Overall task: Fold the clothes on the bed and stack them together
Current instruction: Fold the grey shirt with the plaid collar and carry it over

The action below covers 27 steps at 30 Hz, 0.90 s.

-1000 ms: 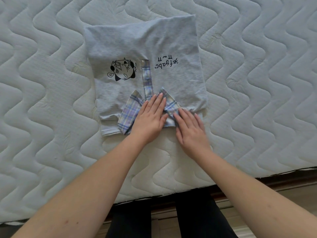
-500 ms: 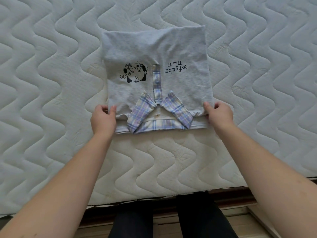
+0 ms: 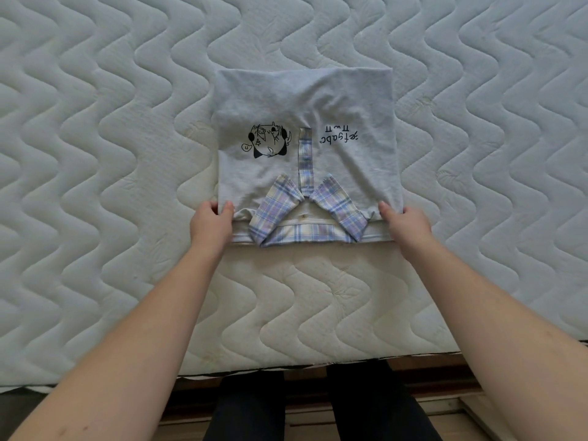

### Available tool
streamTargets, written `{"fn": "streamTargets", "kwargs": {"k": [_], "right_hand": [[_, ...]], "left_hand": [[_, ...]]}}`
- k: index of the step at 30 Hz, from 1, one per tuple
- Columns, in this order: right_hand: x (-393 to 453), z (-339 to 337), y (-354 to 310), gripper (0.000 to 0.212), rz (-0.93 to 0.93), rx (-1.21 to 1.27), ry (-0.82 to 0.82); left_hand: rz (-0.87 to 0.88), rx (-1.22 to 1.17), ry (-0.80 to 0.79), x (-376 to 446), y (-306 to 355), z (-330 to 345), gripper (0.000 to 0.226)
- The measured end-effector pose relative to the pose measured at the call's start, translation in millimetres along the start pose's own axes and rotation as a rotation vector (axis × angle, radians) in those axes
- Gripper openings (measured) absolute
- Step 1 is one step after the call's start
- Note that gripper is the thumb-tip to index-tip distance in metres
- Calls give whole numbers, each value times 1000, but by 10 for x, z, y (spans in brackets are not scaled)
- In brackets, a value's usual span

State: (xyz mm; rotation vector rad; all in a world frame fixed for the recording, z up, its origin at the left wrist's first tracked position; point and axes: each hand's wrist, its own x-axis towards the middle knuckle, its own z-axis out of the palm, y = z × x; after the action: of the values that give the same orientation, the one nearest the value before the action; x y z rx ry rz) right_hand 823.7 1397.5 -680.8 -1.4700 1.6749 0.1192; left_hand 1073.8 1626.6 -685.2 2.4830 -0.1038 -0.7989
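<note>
A grey shirt (image 3: pixel 305 109) with a plaid collar (image 3: pixel 307 218), a black cartoon print and black lettering lies folded into a rectangle on the white quilted mattress (image 3: pixel 95 154), collar end nearest me. My left hand (image 3: pixel 211 222) pinches the shirt's near left corner, thumb on top. At the near right corner my right hand (image 3: pixel 405 222) pinches the fabric the same way. No other clothes are in view.
The mattress's near edge (image 3: pixel 286 367) runs across the bottom of the view. Below it are a wooden bed frame (image 3: pixel 445 393) and my dark trouser legs (image 3: pixel 251 409).
Both hands left the collar in the middle and moved apart to the shirt's two near corners, which they now pinch. The shirt sits farther right in the view.
</note>
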Motion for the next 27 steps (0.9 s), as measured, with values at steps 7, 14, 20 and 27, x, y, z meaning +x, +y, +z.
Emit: {"fn": "streamTargets", "kwargs": {"k": [7, 14, 20, 27], "right_hand": [[-267, -88, 277, 29, -32, 205, -17], [-471, -34, 592, 42, -93, -75, 166], [-373, 112, 50, 60, -453, -393, 262], [-37, 541, -752, 59, -799, -637, 147]], "left_hand": [[41, -129, -57, -247, -228, -89, 25], [109, 95, 143, -580, -505, 13, 29], [679, 340, 208, -373, 234, 81, 37], [783, 641, 74, 292, 1193, 499, 57]]}}
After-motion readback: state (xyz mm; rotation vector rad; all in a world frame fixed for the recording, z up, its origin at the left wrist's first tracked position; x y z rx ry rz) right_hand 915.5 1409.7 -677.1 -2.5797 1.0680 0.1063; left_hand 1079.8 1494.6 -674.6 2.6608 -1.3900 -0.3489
